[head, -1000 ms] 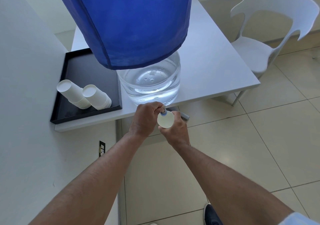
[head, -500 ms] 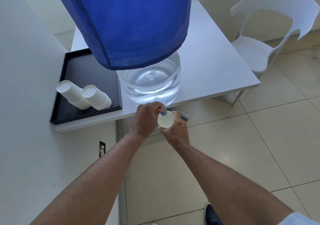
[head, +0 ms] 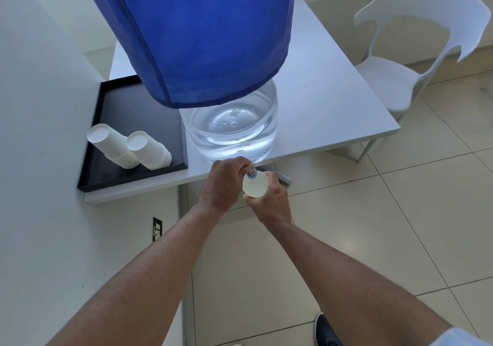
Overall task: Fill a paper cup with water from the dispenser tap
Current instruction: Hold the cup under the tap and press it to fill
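Note:
A clear water dispenser jug (head: 232, 129) under a blue cloth cover (head: 197, 33) stands at the front edge of a white table (head: 328, 105). Its small blue-and-white tap (head: 251, 173) sticks out over the edge. My left hand (head: 224, 183) is closed on the tap. My right hand (head: 269, 201) holds a white paper cup (head: 254, 185) upright right under the tap, its open mouth facing me. The water level inside the cup cannot be made out.
A black tray (head: 133, 111) on the table's left holds two stacks of white paper cups (head: 128, 145) lying on their sides. A white wall runs along the left. A white plastic chair (head: 400, 60) stands to the right on the tiled floor.

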The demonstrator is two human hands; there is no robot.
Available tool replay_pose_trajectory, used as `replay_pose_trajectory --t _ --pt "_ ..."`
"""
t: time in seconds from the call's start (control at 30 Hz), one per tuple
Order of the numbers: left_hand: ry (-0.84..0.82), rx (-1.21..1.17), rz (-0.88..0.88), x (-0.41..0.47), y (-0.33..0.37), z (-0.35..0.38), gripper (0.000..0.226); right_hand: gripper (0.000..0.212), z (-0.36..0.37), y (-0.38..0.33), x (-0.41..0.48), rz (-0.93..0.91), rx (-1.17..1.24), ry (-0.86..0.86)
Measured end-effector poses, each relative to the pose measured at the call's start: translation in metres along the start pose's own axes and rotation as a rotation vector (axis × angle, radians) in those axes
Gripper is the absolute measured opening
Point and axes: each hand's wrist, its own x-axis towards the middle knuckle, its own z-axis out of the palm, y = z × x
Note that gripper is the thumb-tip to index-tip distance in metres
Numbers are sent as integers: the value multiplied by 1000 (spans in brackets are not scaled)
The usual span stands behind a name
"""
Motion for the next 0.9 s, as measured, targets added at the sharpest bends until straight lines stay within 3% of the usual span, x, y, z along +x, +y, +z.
replay_pose_trajectory --t 0.3,0.5,0.9 --pt "-86 204 200 -5 1 -5 10 61 -2 2 0 -13 -6 12" --pt "-186 412 492 -13 -8 -10 32 63 -2 6 -1 -29 -15 27" --pt "-57 229 470 -19 -5 -6 21 63 1 11 -2 -27 -11 15"
